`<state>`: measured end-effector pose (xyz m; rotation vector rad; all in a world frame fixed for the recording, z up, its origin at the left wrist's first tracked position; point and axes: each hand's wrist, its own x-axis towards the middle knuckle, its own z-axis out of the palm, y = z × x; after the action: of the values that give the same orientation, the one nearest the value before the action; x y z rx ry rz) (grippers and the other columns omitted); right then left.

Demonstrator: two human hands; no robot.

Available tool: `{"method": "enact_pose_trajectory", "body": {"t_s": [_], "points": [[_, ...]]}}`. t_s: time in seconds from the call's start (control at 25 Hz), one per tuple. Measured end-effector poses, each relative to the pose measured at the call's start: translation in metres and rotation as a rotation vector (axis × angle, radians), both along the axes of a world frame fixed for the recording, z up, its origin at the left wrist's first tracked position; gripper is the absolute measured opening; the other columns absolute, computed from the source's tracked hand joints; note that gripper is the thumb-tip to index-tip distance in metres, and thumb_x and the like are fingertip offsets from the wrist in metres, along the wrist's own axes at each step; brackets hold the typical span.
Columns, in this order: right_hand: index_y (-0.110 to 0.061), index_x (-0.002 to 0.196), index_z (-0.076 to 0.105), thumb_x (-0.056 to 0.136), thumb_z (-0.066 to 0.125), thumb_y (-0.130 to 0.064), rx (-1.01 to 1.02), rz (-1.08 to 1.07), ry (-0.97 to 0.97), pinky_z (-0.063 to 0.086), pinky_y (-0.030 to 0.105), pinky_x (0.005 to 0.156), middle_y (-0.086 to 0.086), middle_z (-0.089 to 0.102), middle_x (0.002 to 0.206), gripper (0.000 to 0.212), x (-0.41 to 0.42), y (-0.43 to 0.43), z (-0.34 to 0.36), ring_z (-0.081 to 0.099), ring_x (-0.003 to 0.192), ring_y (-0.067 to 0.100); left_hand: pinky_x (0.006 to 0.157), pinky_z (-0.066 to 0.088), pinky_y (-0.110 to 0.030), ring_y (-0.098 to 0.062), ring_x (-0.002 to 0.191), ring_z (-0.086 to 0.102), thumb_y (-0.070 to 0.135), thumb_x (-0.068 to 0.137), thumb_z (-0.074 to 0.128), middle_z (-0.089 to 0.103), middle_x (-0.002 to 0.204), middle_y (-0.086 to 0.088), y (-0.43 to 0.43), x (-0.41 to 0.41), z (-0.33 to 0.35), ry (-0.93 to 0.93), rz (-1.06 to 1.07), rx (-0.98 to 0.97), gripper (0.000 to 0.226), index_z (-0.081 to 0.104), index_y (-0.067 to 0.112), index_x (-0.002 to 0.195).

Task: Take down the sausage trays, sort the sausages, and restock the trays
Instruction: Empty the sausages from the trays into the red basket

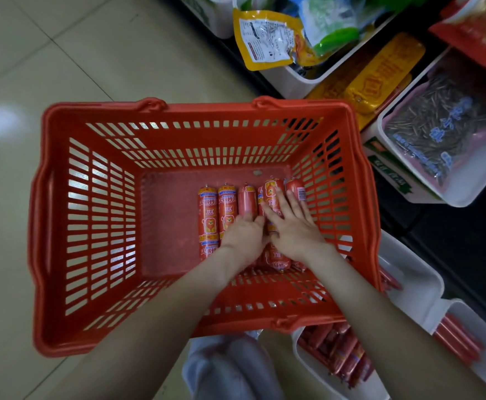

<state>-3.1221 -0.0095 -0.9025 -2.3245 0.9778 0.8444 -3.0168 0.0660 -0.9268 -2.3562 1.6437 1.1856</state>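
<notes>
A red plastic basket [91, 226] stands on the floor with several red sausages [208, 217] lying side by side on its bottom. My left hand [243, 236] curls its fingers round one of the middle sausages. My right hand [293, 226] lies flat with spread fingers on the sausages at the right end of the row. White trays [414, 281] at the lower right hold more red sausages [339, 353].
Shelf bins on the right hold snack packets: a yellow pouch [267, 39], yellow bars [380, 76], and sunflower seeds [437, 122]. Beige floor tiles [63, 53] spread to the left. White cloth [230, 368] lies below the basket.
</notes>
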Motion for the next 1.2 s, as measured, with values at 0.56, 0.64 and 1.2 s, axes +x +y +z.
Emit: {"method": "enact_pose_trajectory", "body": {"t_s": [0.56, 0.64, 1.2], "points": [[-0.033, 0.147, -0.021, 0.090, 0.060, -0.029, -0.002, -0.010, 0.076, -0.019, 0.047, 0.113, 0.000, -0.040, 0.149, 0.099, 0.010, -0.004, -0.003, -0.038, 0.136, 0.020, 0.100, 0.041, -0.042, -0.039, 0.115, 0.055, 0.037, 0.082, 0.064, 0.054, 0.129, -0.024, 0.041, 0.064, -0.021, 0.250, 0.767, 0.177, 0.098, -0.003, 0.017, 0.151], [-0.034, 0.146, -0.023, 0.089, 0.061, -0.028, 0.023, -0.034, 0.065, -0.018, 0.047, 0.112, -0.001, -0.040, 0.149, 0.102, 0.011, -0.004, -0.004, -0.037, 0.136, 0.020, 0.100, 0.043, -0.042, -0.036, 0.112, 0.058, 0.034, 0.080, 0.068, 0.058, 0.125, -0.018, 0.037, 0.067, -0.012, 0.330, 0.815, 0.093, 0.094, 0.006, 0.020, 0.149], [-0.036, 0.145, -0.024, 0.084, 0.062, -0.050, 0.085, 0.042, 0.012, -0.018, 0.052, 0.111, -0.002, -0.041, 0.148, 0.106, 0.019, 0.003, -0.004, -0.040, 0.134, 0.019, 0.107, 0.033, -0.041, -0.036, 0.129, 0.037, 0.017, 0.096, 0.044, 0.035, 0.139, -0.019, 0.022, 0.042, -0.016, 0.152, 0.397, -0.068, 0.061, 0.019, 0.026, 0.151]]}}
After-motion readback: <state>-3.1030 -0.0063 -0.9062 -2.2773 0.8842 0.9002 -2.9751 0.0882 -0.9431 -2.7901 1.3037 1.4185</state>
